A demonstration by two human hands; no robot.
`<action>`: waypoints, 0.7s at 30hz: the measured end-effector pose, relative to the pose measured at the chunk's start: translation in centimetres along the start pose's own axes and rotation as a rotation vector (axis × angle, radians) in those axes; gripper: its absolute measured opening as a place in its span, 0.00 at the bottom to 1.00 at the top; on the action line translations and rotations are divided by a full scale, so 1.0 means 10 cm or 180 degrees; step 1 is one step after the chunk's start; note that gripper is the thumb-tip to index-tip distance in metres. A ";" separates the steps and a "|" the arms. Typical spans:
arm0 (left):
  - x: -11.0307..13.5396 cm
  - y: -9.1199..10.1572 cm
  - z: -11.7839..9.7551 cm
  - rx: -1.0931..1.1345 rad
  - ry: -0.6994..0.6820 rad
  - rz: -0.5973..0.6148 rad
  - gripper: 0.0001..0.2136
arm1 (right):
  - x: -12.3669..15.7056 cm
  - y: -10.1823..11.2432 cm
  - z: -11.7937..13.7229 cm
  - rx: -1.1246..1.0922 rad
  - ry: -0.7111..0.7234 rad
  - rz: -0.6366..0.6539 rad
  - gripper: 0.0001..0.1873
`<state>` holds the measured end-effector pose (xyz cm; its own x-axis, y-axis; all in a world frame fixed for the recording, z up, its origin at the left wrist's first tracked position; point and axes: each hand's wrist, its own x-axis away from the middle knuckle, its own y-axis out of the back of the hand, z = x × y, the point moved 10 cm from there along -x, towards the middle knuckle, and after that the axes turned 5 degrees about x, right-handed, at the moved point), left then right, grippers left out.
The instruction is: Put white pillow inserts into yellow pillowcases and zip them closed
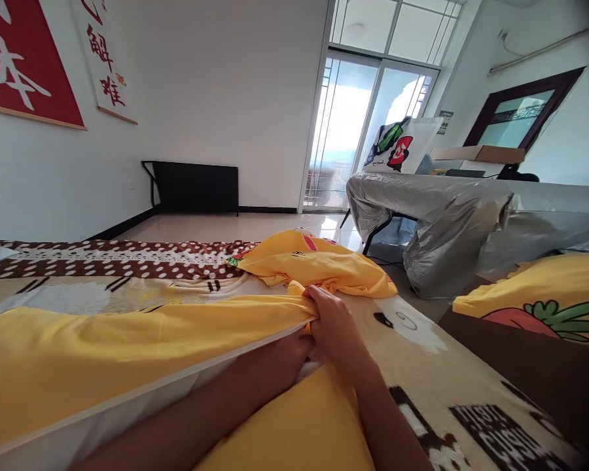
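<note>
A yellow pillowcase (127, 340) lies across the patterned bed sheet (422, 366), with a white pillow edge (142, 392) showing inside its opening. My right hand (336, 327) pinches the pillowcase's upper edge near its bunched end (314, 261). My left hand (287, 356) reaches into the opening under the yellow cloth, and its fingers are hidden there.
A second yellow pillow with a carrot print (535, 301) lies at the right. A table under a grey cover (451, 209) stands beyond the bed, with a box (481, 154) and bag on it. A black bench (196, 186) sits by the far wall.
</note>
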<state>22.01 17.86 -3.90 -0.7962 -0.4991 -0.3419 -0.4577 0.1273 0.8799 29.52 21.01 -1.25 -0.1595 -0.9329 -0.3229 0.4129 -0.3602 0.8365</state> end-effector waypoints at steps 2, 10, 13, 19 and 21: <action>-0.01 -0.09 0.00 -0.0276 -0.0137 0.0237 0.17 | -0.03 -0.04 0.02 -0.0269 0.0118 0.0046 0.18; -0.03 -0.06 -0.10 0.0041 -0.0635 0.0481 0.06 | -0.10 -0.13 -0.01 -0.1160 0.0403 0.0009 0.15; -0.03 -0.03 -0.07 0.0005 -0.0419 0.0589 0.06 | -0.10 -0.19 0.01 -0.1541 0.0377 0.0218 0.10; -0.10 0.05 0.20 0.0489 0.0239 -0.0009 0.19 | -0.13 -0.25 -0.04 -0.2103 0.0247 0.0337 0.10; -0.09 0.04 0.28 0.0637 0.0399 -0.0152 0.22 | -0.14 -0.21 -0.06 -0.1979 0.0307 0.0138 0.13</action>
<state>21.43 20.79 -4.13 -0.7221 -0.6096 -0.3271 -0.5729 0.2620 0.7766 29.39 23.04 -2.79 -0.0615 -0.9320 -0.3573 0.8659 -0.2278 0.4453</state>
